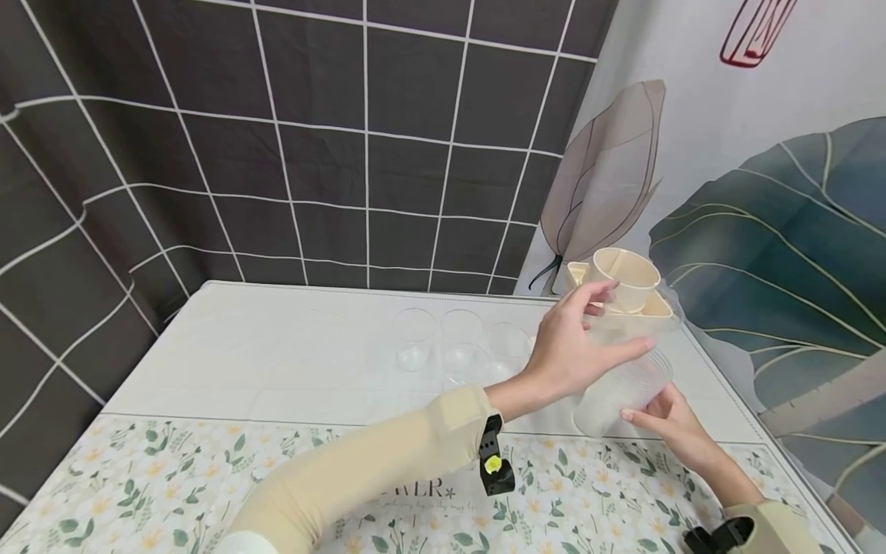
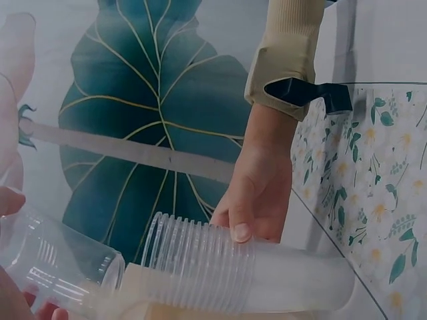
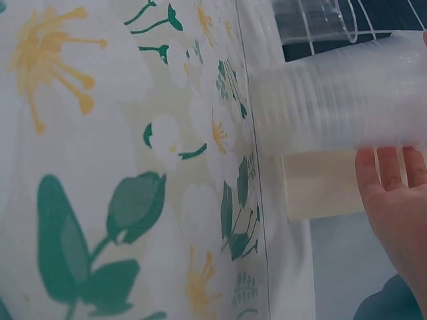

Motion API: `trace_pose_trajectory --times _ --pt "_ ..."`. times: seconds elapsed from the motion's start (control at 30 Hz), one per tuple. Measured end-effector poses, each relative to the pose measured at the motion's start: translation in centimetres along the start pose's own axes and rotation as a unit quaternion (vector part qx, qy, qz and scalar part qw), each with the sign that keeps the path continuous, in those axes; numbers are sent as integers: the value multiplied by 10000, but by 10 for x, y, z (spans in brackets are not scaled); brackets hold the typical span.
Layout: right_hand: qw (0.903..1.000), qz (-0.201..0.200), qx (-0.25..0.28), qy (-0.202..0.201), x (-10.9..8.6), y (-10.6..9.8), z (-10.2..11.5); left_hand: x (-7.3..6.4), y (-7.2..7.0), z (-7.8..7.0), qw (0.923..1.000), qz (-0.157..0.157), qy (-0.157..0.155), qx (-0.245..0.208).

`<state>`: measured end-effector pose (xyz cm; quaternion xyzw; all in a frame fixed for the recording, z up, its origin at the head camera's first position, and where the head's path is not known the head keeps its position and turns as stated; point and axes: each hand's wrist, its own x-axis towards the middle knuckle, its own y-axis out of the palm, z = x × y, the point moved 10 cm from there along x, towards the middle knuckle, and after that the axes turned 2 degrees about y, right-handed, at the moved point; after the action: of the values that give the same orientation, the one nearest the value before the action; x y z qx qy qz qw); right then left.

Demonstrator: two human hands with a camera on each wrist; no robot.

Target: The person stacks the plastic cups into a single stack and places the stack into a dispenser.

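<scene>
My right hand (image 1: pixel 681 432) grips a stack of clear plastic cups (image 1: pixel 616 400), its thumb on the near side. The stack lies tilted, and its ringed rims (image 2: pixel 193 267) show clearly in the left wrist view. Above it, my left hand (image 1: pixel 571 342) holds a single clear plastic cup (image 2: pixel 57 260) between thumb and fingers. That cup's open end points toward the stack, apart from it. Seen from the right wrist, my right fingers (image 3: pixel 393 170) lie against the stack's side. Behind both hands stands a cream container (image 1: pixel 657 306) with a round cream cup (image 1: pixel 626 278) on top.
Several clear cups (image 1: pixel 414 350) stand on the white part of the table (image 1: pixel 277 346), left of my left hand. A floral cloth (image 1: pixel 173 469) covers the near part. A dark grid curtain (image 1: pixel 408 177) and a leaf-print curtain (image 1: pixel 782 254) hang behind and to the right.
</scene>
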<state>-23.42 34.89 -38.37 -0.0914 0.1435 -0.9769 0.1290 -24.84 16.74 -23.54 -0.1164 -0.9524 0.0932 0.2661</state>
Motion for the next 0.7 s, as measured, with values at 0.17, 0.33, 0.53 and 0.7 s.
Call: trace_pose_trajectory --times 0.17,0.33,0.53,0.7 --pt "10000 29 11 -49 0 0 1 5 2 -5 10000 17 58 -3" --pt "10000 50 -17 -59 2 0 2 9 1 -9 9999 -38 134 -2" --pt "10000 12 -34 19 1 -1 0 12 3 -10 9998 -36 213 -17" --pt "10000 -12 -32 13 1 -1 0 14 7 -12 9994 16 331 -65"
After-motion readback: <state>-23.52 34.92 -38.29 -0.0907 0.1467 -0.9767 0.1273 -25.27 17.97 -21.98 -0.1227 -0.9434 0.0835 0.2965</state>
